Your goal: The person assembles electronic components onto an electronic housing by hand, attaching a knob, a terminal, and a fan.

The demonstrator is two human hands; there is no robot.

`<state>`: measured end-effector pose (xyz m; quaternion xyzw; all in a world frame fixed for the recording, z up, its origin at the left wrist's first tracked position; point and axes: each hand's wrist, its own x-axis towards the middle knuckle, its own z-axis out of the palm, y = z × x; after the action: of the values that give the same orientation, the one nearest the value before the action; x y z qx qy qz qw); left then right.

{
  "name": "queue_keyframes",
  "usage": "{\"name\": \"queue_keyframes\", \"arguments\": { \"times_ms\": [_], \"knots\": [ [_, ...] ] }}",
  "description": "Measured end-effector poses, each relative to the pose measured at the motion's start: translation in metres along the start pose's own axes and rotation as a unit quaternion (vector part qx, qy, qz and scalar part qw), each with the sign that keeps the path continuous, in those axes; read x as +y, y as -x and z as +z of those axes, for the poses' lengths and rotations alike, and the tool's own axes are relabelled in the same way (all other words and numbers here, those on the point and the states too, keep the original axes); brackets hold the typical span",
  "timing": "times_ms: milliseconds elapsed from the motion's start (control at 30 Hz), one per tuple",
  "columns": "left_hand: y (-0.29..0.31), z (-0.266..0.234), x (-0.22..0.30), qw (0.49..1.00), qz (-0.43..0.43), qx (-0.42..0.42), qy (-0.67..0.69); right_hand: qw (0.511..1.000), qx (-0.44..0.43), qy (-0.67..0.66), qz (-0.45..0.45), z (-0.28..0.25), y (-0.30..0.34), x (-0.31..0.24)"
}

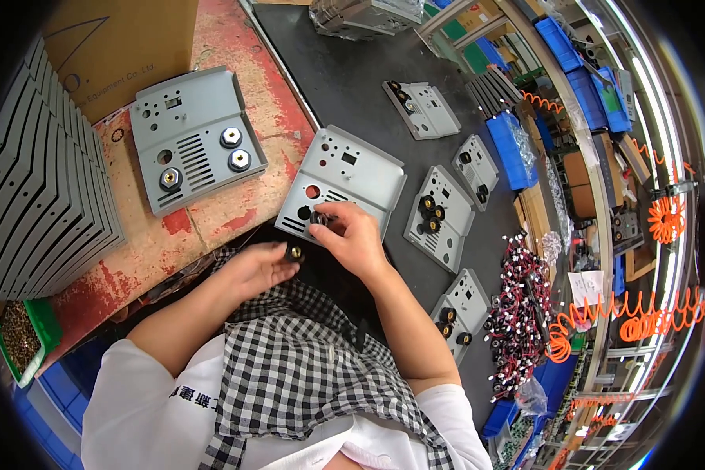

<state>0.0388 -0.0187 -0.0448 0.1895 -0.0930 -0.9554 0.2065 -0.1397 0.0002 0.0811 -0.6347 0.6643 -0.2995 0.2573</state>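
Note:
A grey sheet-metal panel (374,174) with round holes and slots lies before me at the edge of the dark table. My right hand (354,239) is at its near edge, thumb and fingers pinched on a small dark ring-shaped part (319,220) beside a large hole. Just below that edge, my left hand (257,272) holds a round black fitting with a brass centre (294,253) at its fingertips. To the left, a second grey panel (150,145) carries three fittings with silver hex nuts (231,138).
Tall stacked grey panels (43,180) and a cardboard box (125,47) stand on the worn red table at left. A green bin (43,333) of small brass parts is below. Rightward lie several panels with black fittings (444,215), a heap of wired parts (518,313) and blue bins (511,149).

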Motion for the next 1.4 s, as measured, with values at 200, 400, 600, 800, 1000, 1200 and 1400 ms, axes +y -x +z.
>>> {"name": "queue_keyframes", "arguments": {
  "times_ms": [200, 400, 600, 800, 1000, 1200, 1400],
  "knots": [
    [-0.032, 0.0, 0.006, 0.994, 0.028, 0.001, 0.103, 0.997, -0.072, -0.008, 0.01, -0.011, 0.011, 0.008],
    [-0.003, 0.032, 0.013, 0.996, 0.012, -0.051, 0.067, 0.994, -0.098, -0.057, 0.005, -0.017, 0.016, 0.01],
    [0.007, 0.036, -0.001, 0.995, 0.058, -0.077, 0.023, 0.976, -0.062, 0.158, -0.139, -0.011, 0.012, -0.015],
    [0.022, 0.053, -0.003, 0.996, 0.085, 0.001, -0.021, 0.904, -0.13, 0.377, -0.156, 0.003, 0.013, -0.04],
    [0.021, 0.053, -0.005, 0.995, 0.089, -0.027, -0.024, 0.916, -0.008, 0.33, -0.227, 0.0, 0.025, -0.019],
    [0.022, 0.06, -0.003, 0.996, 0.081, -0.033, -0.018, 0.902, -0.015, 0.324, -0.285, -0.007, 0.032, -0.025],
    [0.022, 0.065, -0.003, 0.996, 0.081, -0.037, -0.016, 0.9, 0.027, 0.288, -0.327, -0.011, 0.031, -0.027]
  ]
}}
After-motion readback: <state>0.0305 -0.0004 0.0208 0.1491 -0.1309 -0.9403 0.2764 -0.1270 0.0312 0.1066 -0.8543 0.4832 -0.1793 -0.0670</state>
